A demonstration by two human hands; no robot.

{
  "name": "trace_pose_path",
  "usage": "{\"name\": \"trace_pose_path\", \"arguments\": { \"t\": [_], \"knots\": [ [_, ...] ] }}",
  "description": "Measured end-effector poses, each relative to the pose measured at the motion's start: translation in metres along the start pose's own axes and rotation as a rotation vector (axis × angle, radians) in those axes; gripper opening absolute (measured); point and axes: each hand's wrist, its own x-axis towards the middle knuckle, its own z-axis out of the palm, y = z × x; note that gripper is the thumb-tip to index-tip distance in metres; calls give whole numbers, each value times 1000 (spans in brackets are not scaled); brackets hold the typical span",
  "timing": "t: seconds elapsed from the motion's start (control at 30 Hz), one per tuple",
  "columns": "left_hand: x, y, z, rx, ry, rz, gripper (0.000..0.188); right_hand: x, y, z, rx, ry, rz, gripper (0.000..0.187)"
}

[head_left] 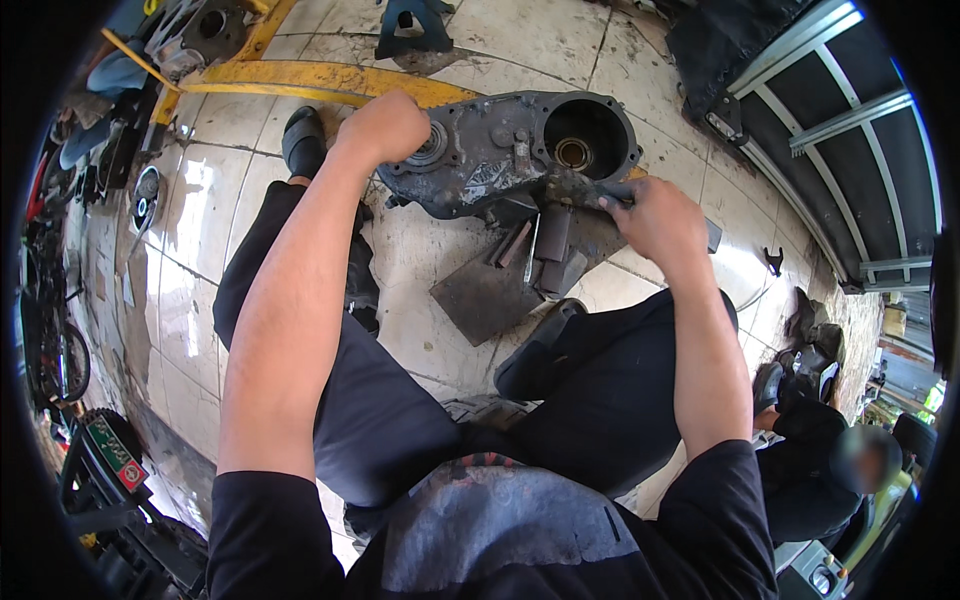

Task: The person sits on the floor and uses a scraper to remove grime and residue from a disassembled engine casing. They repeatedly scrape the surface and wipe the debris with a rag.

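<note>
A large grey, oil-stained metal gear casing (478, 150) lies across in front of me, with a wide round bore at its right end and a smaller bearing seat at its left. My left hand (388, 128) is closed over the casing's upper left edge, its fingertips partly hidden. At the lower right rim, my right hand (658, 222) is closed round a dark, grimy, elongated piece (578, 189), whose kind I cannot make out. It reaches left along the casing's edge below the bore. Under the casing lie a dark flat plate (478, 308), dark blocks (553, 248) and a thin metal rod (533, 248).
Behind the casing runs a yellow metal frame (290, 78). A blue stand (414, 35) is on the tiled floor beyond. Metal parts (147, 190) lie at the left, near motorcycle parts. Metal shutter-like panels (840, 130) lean at right; another person (815, 465) sits lower right.
</note>
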Motion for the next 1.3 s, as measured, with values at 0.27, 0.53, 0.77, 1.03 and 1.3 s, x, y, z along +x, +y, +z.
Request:
{"name": "trace_pose_path", "arguments": {
  "t": [0.27, 0.53, 0.77, 1.03, 1.3],
  "knots": [
    [-3, 2, -3, 7, -42, -30, 40, 4, -1, 0, -14, -26, -20, 35],
    [1, 2, -10, 21, -57, 10, 39, 19, -14, 2, -47, -148, -17, 39],
    [-5, 9, -8, -1, -75, -9, 42, 18, -19, 1, -47, -206, 31, 41],
    [-3, 2, -7, -9, -55, -58, 38, 22, -26, -1, -13, -233, 59, 44],
    [-8, 4, -7, -7, -47, -47, 40, 27, -17, 5, 87, -229, 34, 40]
  ]
}}
